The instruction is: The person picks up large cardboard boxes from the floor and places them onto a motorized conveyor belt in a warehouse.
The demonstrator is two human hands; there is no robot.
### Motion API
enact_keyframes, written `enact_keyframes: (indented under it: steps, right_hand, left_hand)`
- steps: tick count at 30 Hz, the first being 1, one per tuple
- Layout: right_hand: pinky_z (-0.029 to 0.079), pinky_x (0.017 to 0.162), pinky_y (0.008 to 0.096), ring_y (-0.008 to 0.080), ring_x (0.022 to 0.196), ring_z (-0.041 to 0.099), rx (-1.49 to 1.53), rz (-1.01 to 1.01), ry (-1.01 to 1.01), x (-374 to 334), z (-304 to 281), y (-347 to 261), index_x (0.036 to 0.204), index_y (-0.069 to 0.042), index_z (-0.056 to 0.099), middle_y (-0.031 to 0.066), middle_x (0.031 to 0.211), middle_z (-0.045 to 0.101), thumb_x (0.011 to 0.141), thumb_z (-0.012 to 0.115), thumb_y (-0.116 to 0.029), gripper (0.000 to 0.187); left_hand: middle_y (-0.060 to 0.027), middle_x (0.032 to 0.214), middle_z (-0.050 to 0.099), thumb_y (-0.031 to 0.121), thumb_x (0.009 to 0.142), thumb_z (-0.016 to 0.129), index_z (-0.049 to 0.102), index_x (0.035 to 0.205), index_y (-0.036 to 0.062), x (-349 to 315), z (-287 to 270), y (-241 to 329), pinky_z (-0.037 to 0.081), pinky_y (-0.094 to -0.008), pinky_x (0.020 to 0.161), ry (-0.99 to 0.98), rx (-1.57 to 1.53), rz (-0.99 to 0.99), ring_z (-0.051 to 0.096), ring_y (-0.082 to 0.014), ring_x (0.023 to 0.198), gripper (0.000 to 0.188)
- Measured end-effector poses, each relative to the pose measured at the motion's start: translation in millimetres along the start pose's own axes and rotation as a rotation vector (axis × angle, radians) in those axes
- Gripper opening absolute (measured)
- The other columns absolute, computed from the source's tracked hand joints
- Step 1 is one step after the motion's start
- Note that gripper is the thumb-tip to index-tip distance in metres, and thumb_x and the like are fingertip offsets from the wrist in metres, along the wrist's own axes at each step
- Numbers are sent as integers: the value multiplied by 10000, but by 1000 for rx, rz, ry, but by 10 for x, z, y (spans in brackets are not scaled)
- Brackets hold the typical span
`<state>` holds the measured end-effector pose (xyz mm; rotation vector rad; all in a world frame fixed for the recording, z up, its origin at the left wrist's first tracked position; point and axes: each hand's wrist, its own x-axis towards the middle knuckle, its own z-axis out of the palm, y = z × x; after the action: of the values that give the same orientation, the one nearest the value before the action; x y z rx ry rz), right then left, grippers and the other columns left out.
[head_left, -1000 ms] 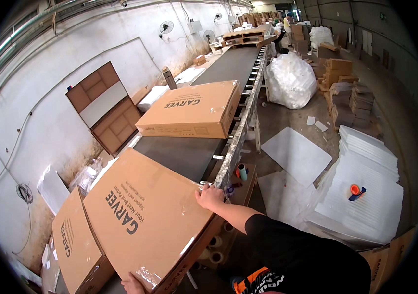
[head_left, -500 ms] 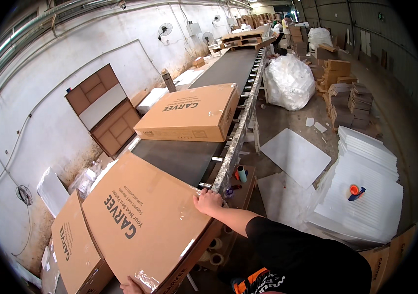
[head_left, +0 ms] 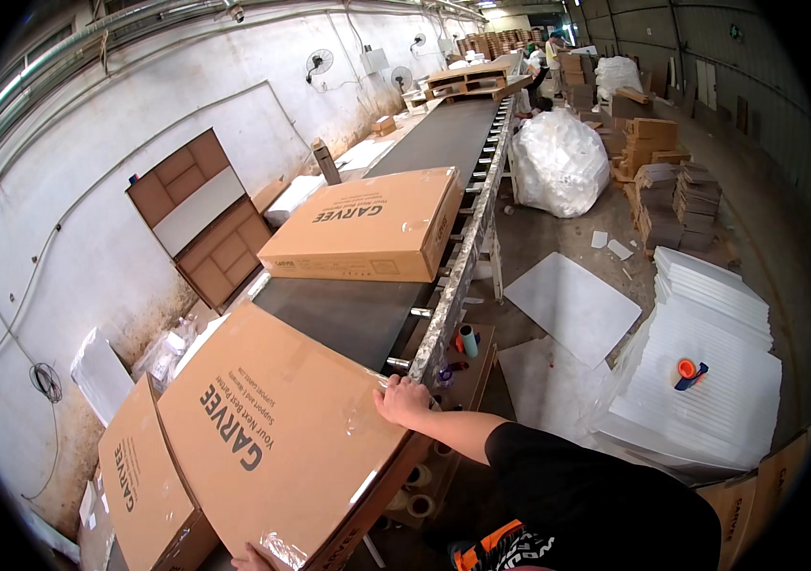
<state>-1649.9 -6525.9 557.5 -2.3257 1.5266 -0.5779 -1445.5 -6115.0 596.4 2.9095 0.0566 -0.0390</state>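
A large flat cardboard box (head_left: 282, 409), taped along its edges, lies tilted at the near end of the belt conveyor (head_left: 348, 319). My right hand (head_left: 404, 401) grips its right corner beside the conveyor's metal rail, fingers bent over the edge. At the bottom of the view my left hand (head_left: 251, 560) holds the same box by its near edge; only some fingers show there. Another cardboard box (head_left: 144, 476) sits against its left side. Farther up the belt rests a similar sealed box (head_left: 367, 224), apart from the one I hold.
Tape rolls (head_left: 419, 504) lie under the conveyor's right side. White foam sheets (head_left: 710, 381) are stacked at the right, with a tape dispenser (head_left: 691, 374) on top. Beyond are a large wrapped white bundle (head_left: 560, 162) and stacked cardboard (head_left: 672, 205). Wooden pallets (head_left: 472, 80) rest across the far belt.
The view has shifted very slightly. Both hands keep their hold on the large box, which has barely moved, if at all.
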Motion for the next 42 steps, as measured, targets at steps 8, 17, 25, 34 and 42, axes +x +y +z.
enact_keyframes:
  steps: [8, 17, 25, 34, 42]
  right_hand:
    - [487, 769, 442, 337, 896, 620, -2, 19, -22, -57, -2, -53, 1077, 33, 515, 219, 984, 608, 852, 448, -467, 553]
    - [456, 809, 430, 319, 925, 610, 1, 17, -88, -137, -114, -124, 1125, 64, 489, 226, 1010, 599, 870, 415, -438, 568]
    - [465, 798, 433, 332, 913, 612, 18, 1, -55, -199, -71, -170, 1088, 63, 504, 229, 988, 600, 863, 424, -433, 551]
    - [491, 737, 434, 341, 863, 618, 36, -17, -6, -243, 39, -191, 1052, 63, 526, 237, 922, 612, 833, 469, -444, 555]
    - [489, 738, 440, 342, 867, 617, 46, -20, 12, -297, 78, -209, 995, 46, 527, 238, 918, 608, 830, 476, -439, 514]
  left_hand:
    - [-239, 1070, 599, 755, 773, 341, 486, 1138, -36, 50, -19, -69, 481, -460, 822, -9, 17, -3, 589, -379, 992, 883]
    - [-244, 1047, 603, 735, 787, 346, 498, 1112, -50, 67, -26, -142, 488, -459, 801, 19, 25, 1, 596, -385, 965, 863]
    - [-251, 1031, 603, 773, 753, 344, 490, 1097, -39, 179, 21, -295, 489, -463, 790, 34, 14, 19, 596, -390, 962, 894]
    - [-252, 1009, 609, 796, 734, 335, 509, 1082, -30, 238, 45, -400, 490, -472, 776, 56, 25, 18, 600, -405, 937, 913]
    - [-253, 1002, 613, 794, 743, 316, 511, 1097, -40, 196, -13, -414, 489, -478, 777, 47, 17, 28, 600, -410, 933, 927]
